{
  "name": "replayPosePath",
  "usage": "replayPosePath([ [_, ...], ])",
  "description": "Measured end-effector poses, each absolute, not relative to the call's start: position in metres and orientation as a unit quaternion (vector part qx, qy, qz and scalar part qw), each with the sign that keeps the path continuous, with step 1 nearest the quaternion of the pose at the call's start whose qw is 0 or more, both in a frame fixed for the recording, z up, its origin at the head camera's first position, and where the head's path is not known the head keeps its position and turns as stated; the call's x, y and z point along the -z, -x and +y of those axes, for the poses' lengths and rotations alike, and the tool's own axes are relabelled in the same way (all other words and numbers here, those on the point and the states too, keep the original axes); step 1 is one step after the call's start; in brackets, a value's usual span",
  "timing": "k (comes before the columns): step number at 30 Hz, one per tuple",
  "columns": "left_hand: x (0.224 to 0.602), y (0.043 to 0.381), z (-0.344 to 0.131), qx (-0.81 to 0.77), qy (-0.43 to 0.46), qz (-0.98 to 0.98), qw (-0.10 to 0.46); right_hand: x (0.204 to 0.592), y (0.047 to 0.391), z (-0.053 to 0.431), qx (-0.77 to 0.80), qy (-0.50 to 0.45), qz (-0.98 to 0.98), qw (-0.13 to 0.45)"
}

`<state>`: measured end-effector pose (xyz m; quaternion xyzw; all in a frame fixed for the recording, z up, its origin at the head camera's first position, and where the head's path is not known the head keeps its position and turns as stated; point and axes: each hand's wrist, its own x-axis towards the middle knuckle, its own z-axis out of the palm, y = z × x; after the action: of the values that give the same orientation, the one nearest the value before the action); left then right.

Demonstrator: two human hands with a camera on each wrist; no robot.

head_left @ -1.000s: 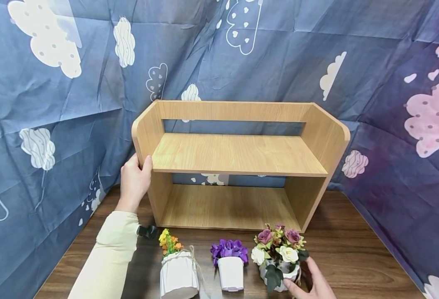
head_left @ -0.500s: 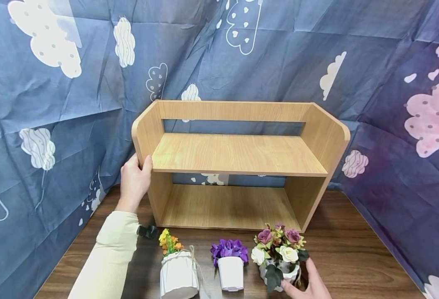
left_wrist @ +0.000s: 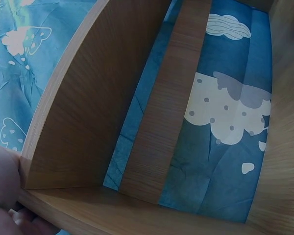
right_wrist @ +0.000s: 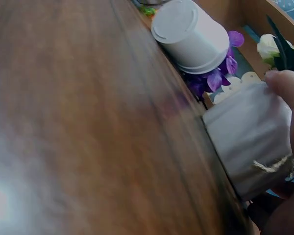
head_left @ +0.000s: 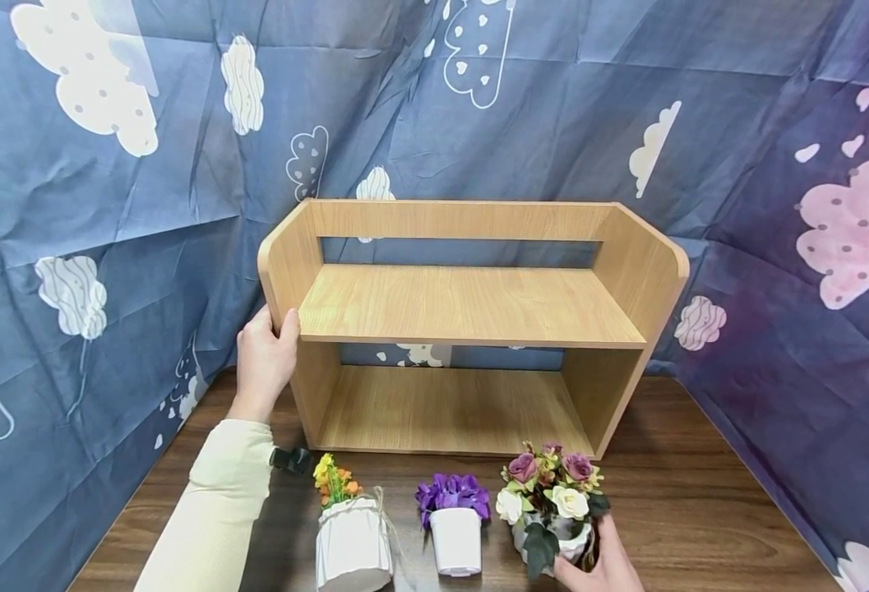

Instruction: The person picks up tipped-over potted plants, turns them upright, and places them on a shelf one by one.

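Note:
My left hand [head_left: 265, 358] grips the front edge of the left side panel of a two-tier wooden desk shelf [head_left: 471, 306], at the height of the upper board. In the left wrist view, part of that hand shows at the shelf's edge [left_wrist: 36, 142]. At the lower right, my right hand [head_left: 603, 566] holds a potted artificial rose plant [head_left: 569, 501] with mauve and white blooms. Its thumb lies on the pale pot [right_wrist: 250, 137], which has twine on it; the other fingers are mostly hidden behind the pot.
Before the shelf stand a small white pot with purple flowers [head_left: 456, 538] and a larger white pot with yellow and orange flowers [head_left: 354, 543], tied with twine. All rest on a dark wooden table [head_left: 708, 493]. Blue cloud-print cloth [head_left: 538, 140] hangs behind and at both sides.
My right hand has shifted slightly left, closer around the rose pot. The left hand keeps its hold on the shelf. The whole head view has moved very slightly.

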<state>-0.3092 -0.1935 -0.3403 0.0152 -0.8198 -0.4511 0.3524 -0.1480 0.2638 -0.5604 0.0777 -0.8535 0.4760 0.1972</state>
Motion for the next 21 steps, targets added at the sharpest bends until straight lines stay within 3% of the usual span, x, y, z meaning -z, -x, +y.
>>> replayPosePath([
  [8, 0.339, 0.31, -0.194, 0.452, -0.014, -0.818, 0.356, 0.546, 0.151, 0.246, -0.451, -0.109, -0.844, 0.268],
  [17, 0.339, 0.309, -0.194, 0.454, -0.014, -0.818, 0.353, 0.558, 0.155, 0.25, -0.425, -0.123, -0.848, 0.292],
  [21, 0.341, 0.309, -0.194, 0.456, -0.014, -0.819, 0.348, 0.548, 0.147, 0.246, -0.427, -0.079, -0.863, 0.259],
])
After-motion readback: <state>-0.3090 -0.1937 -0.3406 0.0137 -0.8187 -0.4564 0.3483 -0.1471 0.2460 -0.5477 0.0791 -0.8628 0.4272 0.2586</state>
